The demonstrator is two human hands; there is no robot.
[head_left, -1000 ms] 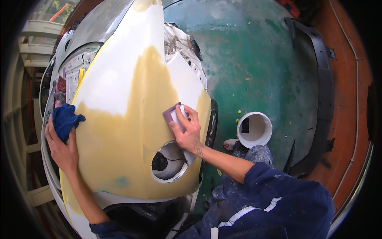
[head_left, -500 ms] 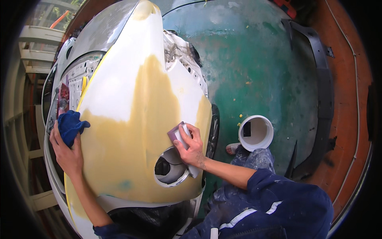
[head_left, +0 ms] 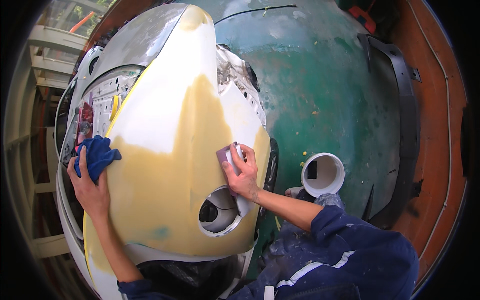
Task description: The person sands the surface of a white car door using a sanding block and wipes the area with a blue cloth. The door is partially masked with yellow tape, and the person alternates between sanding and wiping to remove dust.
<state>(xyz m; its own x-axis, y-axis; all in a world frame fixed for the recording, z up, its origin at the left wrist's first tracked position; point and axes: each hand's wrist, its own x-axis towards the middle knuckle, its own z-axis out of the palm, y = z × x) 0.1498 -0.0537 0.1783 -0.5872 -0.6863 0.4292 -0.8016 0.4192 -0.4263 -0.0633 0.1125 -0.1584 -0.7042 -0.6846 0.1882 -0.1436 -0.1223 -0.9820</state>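
A white car body panel (head_left: 150, 210) with broad yellowish-tan patches fills the middle of the view. My right hand (head_left: 244, 177) grips a white sanding block wrapped in purple sandpaper (head_left: 222, 159). The block lies against the tan patch, just beyond the round fuel-filler opening (head_left: 220, 212). Part of the sheet hangs down toward that opening's rim. At the panel's left edge, my left hand (head_left: 91, 195) is closed on a crumpled blue cloth (head_left: 102, 154), its fingers curled over it.
A white bucket (head_left: 340, 175) stands on the green floor (head_left: 315, 100) by my leg. Farther right lies a long black bumper-like part (head_left: 409, 115) along the orange-brown edge. A red taillight (head_left: 85, 120) and bare bodywork sit left of the panel.
My right hand has slid the sanding block a little away from me, farther from the filler opening, and straightened it. The left hand stays at the panel's edge with the cloth. The view has shifted slightly.
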